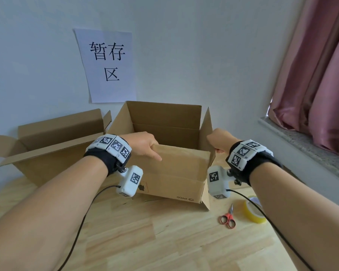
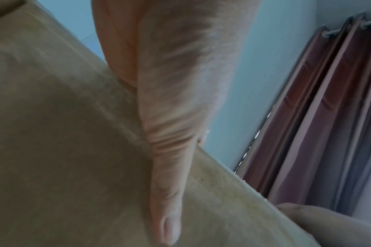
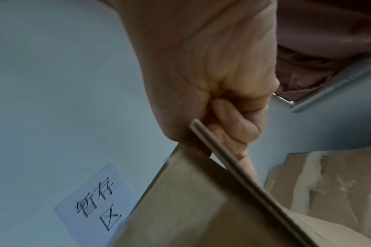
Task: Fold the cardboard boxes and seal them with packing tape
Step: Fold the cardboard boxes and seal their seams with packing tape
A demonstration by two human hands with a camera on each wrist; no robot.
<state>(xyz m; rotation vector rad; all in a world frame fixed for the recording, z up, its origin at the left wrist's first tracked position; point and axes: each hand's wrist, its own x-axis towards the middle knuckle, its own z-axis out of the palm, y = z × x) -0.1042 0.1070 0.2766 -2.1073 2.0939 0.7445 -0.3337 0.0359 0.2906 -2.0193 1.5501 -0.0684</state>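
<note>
Open cardboard box (image 1: 176, 173) standing upright on wooden table (image 1: 164, 241), flaps up. Second open box (image 1: 53, 151) just left of it, against the wall. Left hand (image 1: 143, 146) clamped over top edge of near flap: thumb (image 2: 169, 208) flat on outer face, other fingers hidden inside. Right hand (image 1: 219, 141) pinching right side flap (image 3: 233, 160), curled fingers (image 3: 235, 123) outside, cardboard edge between them and thumb. Tape roll (image 1: 253, 210) right of the box; red scissors (image 1: 228, 219) beside it.

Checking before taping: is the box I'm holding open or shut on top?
Open. The box has its top flaps up, its inside shows, and the left hand and right hand grip flaps.
</note>
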